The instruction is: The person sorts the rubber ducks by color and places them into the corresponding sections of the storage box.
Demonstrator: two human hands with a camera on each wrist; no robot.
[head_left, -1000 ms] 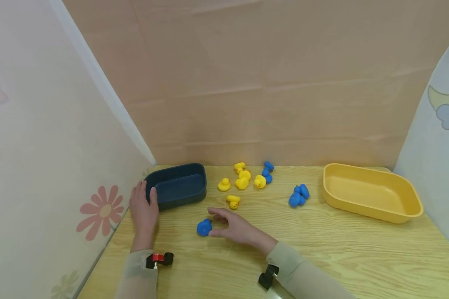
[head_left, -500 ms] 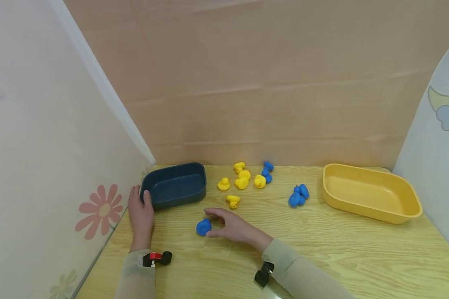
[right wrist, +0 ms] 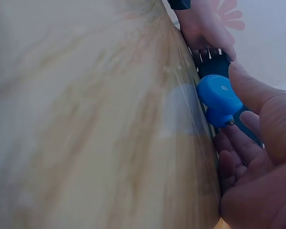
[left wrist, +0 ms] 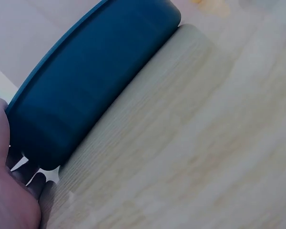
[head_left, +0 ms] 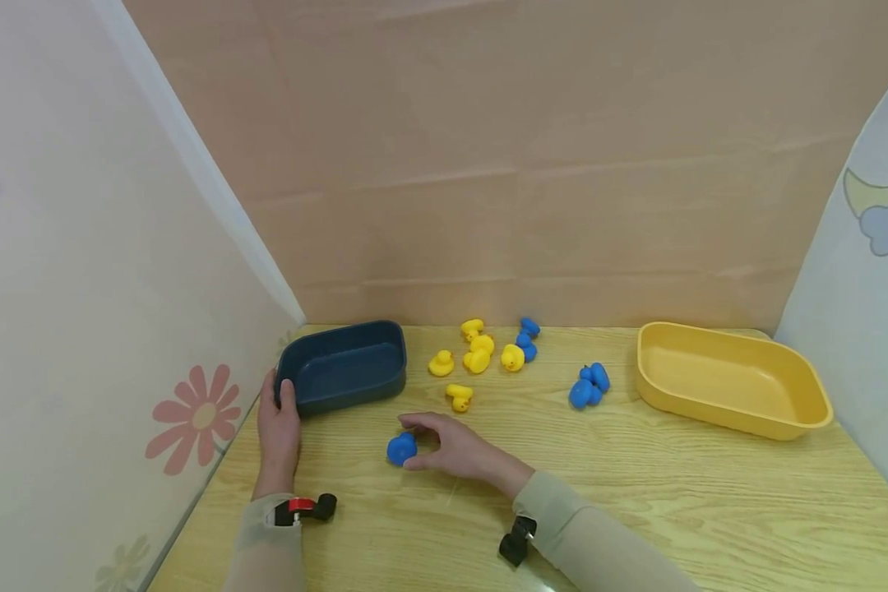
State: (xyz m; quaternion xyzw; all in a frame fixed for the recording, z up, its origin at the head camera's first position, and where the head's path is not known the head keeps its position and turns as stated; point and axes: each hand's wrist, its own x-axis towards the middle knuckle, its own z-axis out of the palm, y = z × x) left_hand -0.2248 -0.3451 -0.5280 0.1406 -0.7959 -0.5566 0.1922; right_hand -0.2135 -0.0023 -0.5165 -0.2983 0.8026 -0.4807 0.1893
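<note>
A blue rubber duck (head_left: 400,450) lies on the wooden table in front of a dark blue tray (head_left: 348,393). My right hand (head_left: 418,444) is curled over the duck, with the thumb at its near side and the fingers at its far side. The right wrist view shows the blue duck (right wrist: 218,98) pinched between thumb and fingers of the right hand (right wrist: 238,119). My left hand (head_left: 281,415) holds the tray's near left corner. In the left wrist view the left hand (left wrist: 9,191) has its thumb in front of the dark blue tray (left wrist: 95,81) and its fingers round the end.
Several yellow ducks (head_left: 477,358) lie behind my right hand. Two blue ducks (head_left: 527,337) sit beside them, and another blue clump (head_left: 588,386) lies further right. A yellow tray (head_left: 733,423) stands at the right. Paper walls close in the left, back and right sides.
My right hand's fingers have curled in round the blue duck. My left hand has slid from the tray's rim down to its near left corner.
</note>
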